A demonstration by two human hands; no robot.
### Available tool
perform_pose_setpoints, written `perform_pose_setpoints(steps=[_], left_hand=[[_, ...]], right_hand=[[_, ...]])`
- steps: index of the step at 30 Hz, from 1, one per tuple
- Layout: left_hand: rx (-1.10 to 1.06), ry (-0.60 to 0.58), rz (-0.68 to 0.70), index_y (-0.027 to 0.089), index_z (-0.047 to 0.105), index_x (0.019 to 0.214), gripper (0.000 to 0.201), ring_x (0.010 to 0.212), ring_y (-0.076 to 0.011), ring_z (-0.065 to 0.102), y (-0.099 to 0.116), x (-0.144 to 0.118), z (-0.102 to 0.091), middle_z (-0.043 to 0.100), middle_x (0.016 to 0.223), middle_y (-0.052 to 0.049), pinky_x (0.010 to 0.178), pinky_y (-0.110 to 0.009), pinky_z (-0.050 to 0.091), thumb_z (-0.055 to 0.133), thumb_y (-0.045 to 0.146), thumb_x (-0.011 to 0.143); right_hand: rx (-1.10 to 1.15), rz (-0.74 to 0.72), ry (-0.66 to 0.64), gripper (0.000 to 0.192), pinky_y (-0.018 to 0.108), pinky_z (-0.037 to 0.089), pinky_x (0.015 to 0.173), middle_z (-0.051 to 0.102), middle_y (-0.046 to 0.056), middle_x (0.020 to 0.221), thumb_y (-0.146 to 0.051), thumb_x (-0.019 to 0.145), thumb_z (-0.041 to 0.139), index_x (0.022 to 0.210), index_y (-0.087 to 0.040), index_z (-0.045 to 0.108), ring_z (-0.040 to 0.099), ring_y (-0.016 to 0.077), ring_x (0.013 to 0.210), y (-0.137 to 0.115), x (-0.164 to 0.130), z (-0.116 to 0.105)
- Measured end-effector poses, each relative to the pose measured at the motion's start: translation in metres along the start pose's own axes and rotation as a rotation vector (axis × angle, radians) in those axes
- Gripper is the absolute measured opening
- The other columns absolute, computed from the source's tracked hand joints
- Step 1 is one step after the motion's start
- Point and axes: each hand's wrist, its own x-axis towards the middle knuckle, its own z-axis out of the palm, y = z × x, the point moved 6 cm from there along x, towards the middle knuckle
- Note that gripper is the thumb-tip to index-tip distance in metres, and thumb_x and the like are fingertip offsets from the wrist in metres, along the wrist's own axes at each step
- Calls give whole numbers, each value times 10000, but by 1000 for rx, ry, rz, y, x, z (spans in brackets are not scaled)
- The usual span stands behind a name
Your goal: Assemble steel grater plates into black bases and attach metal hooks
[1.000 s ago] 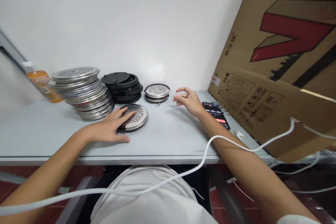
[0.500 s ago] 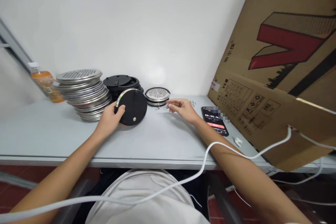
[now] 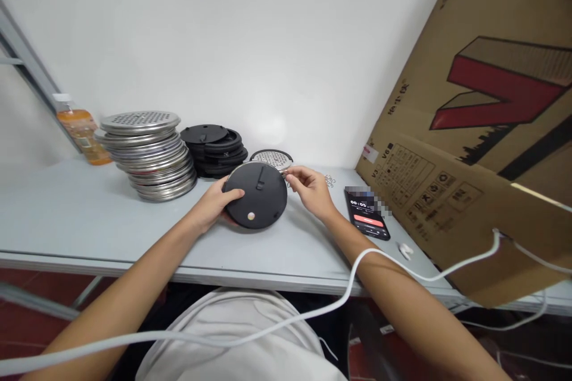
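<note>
A round black disc (image 3: 255,196), with a small pale dot and a slot on its face, is tilted up above the table in my left hand (image 3: 213,207). My left thumb lies on the face and the fingers are behind it, hidden. My right hand (image 3: 311,190) is at the disc's upper right edge, thumb and fingertips pinched together. Whatever sits between those fingertips is too small to make out. Behind the disc, a perforated metal disc (image 3: 271,158) with a dark rim lies partly hidden. Small wire pieces (image 3: 329,180) lie just beyond my right hand.
Left of the black disc rise a tall stack of metal discs (image 3: 147,158) and a stack of black rings (image 3: 214,149). An orange drink bottle (image 3: 83,131) stands far left. To the right are a phone (image 3: 366,214), a white earbud (image 3: 405,251), a cardboard box (image 3: 447,161) and a white cable (image 3: 353,274).
My left hand has brought the black disc rightward and turned its face more toward me. Its edge now meets my right fingertips, which have closed together. The view has shifted slightly.
</note>
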Motion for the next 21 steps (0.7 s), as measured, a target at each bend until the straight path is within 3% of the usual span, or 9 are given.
perform_pose_setpoints(steps=[3, 9, 13, 16, 21], left_hand=[[57, -72, 4, 218, 611, 1229, 553, 712, -173, 686, -1, -1, -3, 709, 934, -37, 514, -208, 540, 796, 329, 720], [24, -58, -48, 207, 675, 1192, 495, 922, -202, 709, -5, 1, -18, 740, 1089, -72, 713, -224, 573, 791, 397, 751], [101, -213, -158, 212, 661, 1241, 578, 930, -232, 717, -7, -1, -23, 738, 1122, -104, 702, -260, 591, 816, 430, 729], [248, -333, -138, 204, 678, 1176, 551, 938, -237, 714, -5, 0, -23, 737, 1104, -92, 716, -275, 603, 839, 430, 700], [385, -286, -140, 206, 596, 1125, 588, 729, -190, 705, -9, 8, -31, 729, 942, -51, 569, -257, 570, 852, 467, 665]], right_hand=[[7, 47, -41, 259, 260, 485, 577, 661, 17, 723, -375, 802, 705, 926, -149, 727, 545, 102, 584, 4, 1, 1], [50, 154, -176, 321, 261, 495, 580, 676, 29, 745, -369, 747, 763, 960, -134, 717, 572, 108, 601, 11, -6, 16], [-16, 139, -245, 248, 245, 461, 576, 674, 32, 749, -345, 778, 734, 905, -133, 710, 560, 106, 613, 11, -9, 20], [-72, 93, -357, 177, 232, 430, 571, 661, 20, 763, -312, 815, 693, 868, -143, 678, 526, 92, 600, 11, -12, 26], [-20, 108, -498, 146, 249, 476, 655, 668, 25, 812, -299, 843, 669, 870, -158, 641, 580, 114, 680, 11, -21, 35]])
